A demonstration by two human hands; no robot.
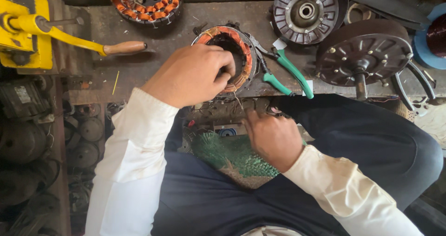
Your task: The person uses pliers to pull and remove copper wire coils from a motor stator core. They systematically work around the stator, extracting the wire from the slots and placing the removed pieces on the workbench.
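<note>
1. We see the stator ring [232, 55] lying flat near the front edge of the worktop [176, 27], its copper windings wrapped in orange and tan tape.
2. Our left hand [193, 73] is clamped on the ring's near-left side, fingers curled over the rim into the bore.
3. Our right hand [274, 136] rests below the worktop edge, beside a green mesh bag [227, 155]; its fingers are loosely together, pinching at thin wires as far as we can tell, though what it grips is unclear.
4. We judge the ring heavy and stiff, a steel core, but its windings and loose lead wires are fragile.
5. We would take hold of the outer iron rim, not the taped coils.
6. Green-handled pliers [285, 73] lie just beside the ring.
</note>
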